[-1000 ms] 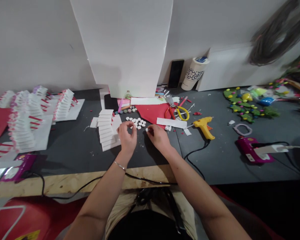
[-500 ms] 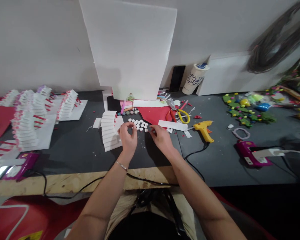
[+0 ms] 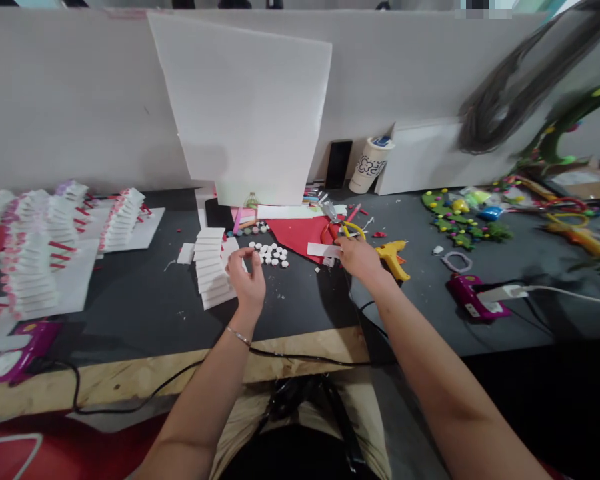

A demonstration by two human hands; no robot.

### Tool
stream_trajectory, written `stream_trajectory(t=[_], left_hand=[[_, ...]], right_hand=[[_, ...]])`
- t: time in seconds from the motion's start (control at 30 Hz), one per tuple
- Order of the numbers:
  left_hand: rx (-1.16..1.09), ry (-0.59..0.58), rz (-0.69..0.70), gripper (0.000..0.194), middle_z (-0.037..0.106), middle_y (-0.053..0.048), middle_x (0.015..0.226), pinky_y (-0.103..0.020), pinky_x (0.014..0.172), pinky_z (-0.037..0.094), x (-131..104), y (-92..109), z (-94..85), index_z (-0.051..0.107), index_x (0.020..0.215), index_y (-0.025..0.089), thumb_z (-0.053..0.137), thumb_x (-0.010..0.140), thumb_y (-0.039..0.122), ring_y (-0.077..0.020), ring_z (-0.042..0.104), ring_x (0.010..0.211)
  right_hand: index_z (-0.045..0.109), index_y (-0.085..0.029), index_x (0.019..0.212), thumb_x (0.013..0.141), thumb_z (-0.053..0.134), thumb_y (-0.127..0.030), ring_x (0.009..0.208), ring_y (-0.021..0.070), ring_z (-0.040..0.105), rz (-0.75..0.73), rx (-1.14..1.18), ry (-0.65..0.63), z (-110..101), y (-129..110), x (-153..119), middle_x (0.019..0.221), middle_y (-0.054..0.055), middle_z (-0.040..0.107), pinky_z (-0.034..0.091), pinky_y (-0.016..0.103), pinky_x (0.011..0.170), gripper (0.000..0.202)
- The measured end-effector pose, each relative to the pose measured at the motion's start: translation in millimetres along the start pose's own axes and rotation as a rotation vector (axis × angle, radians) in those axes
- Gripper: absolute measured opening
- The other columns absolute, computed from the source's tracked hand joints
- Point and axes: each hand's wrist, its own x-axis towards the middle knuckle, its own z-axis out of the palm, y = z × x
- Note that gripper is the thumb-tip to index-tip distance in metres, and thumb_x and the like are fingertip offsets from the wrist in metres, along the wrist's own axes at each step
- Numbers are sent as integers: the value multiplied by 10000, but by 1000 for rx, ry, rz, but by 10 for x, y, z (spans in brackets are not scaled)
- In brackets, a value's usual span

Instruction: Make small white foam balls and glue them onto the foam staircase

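My left hand [image 3: 247, 279] hovers at the right side of a fan of white strips [image 3: 213, 267], its thumb and fingers curled but apart. Small white round pieces [image 3: 270, 255] lie just to its right. Farther right, my right hand [image 3: 361, 260] has its fingertips on the end of a white strip [image 3: 323, 250], which lies over red paper [image 3: 300, 237]. Whether the fingers grip the strip or only touch it is hard to see. Yellow-handled scissors [image 3: 353, 231] are just behind that hand, and a yellow glue gun [image 3: 394, 259] is to its right.
Stepped white models with red sticks [image 3: 55, 260] stand at the left. A white board [image 3: 250, 113], phone [image 3: 339, 163] and cup [image 3: 371, 165] are at the back. Purple power strips [image 3: 473, 298] sit at right and left. A black cable [image 3: 310, 361] runs along the front edge.
My right hand has moved right, from beside the white pieces to the white strip. My left hand stays near the fan of strips. The camera view has shifted.
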Motion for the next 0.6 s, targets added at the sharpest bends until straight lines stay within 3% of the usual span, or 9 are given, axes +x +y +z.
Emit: stream_trajectory(t=[0.1,0.3,0.47,0.6], left_hand=[[-2,-3,21,175,656,-78,923,-380,877,449,-6,-2,7,582,950,195,502,935,349,-204,620,910],[-9,-34,44,150,642,-61,885,-372,855,468,-20,18,23,577,949,195,510,929,328,-199,618,874],[33,-253,195,167,666,-99,1018,-393,912,467,-61,100,61,594,1028,189,523,933,307,-231,608,1010],[181,-487,358,394,608,-130,1300,-440,1020,404,-124,257,69,549,1262,213,607,898,353,-282,518,1241]], right_hand=[[683,-161,1036,818,621,-144,967,325,603,-20,-22,23,139,51,63,1016,188,698,449,425,790,227],[699,-180,861,808,605,-149,928,292,580,-35,43,25,191,81,100,917,143,675,434,439,829,112],[688,-178,868,906,504,-200,940,307,549,-142,45,128,-42,-77,-13,921,150,672,394,437,830,189],[659,-177,881,941,465,-204,874,280,557,-296,51,105,-218,-309,-211,855,131,680,362,390,788,205]])
